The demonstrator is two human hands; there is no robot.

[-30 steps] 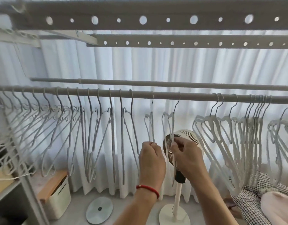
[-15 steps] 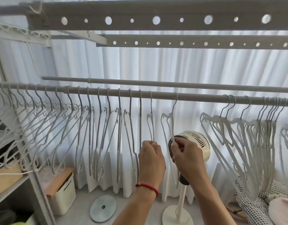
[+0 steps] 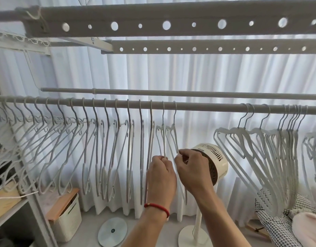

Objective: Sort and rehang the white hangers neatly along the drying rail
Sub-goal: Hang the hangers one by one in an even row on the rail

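Observation:
A grey drying rail [image 3: 198, 105] runs across the view. Several white hangers [image 3: 93, 148] hang evenly spaced along its left half. A tangled bunch of white hangers [image 3: 271, 157] crowds the right end. Two hangers hang side by side at the middle. My left hand [image 3: 160, 173], with a red cord at the wrist, is shut on the left middle hanger [image 3: 160, 136]. My right hand [image 3: 192, 168] pinches the arm of the right middle hanger [image 3: 172, 134]. Both hooks sit on the rail.
A white standing fan [image 3: 214, 157] stands right behind my right hand. A second thin rail [image 3: 171, 92] and two perforated bars [image 3: 189, 22] are above. A shelf unit [image 3: 20, 207] and white bin [image 3: 68, 218] stand at the left, patterned cloth [image 3: 278, 227] at the right.
The two middle hangers have slid left along the rail with my hands, closing the gap to the spaced row. The view has shifted left.

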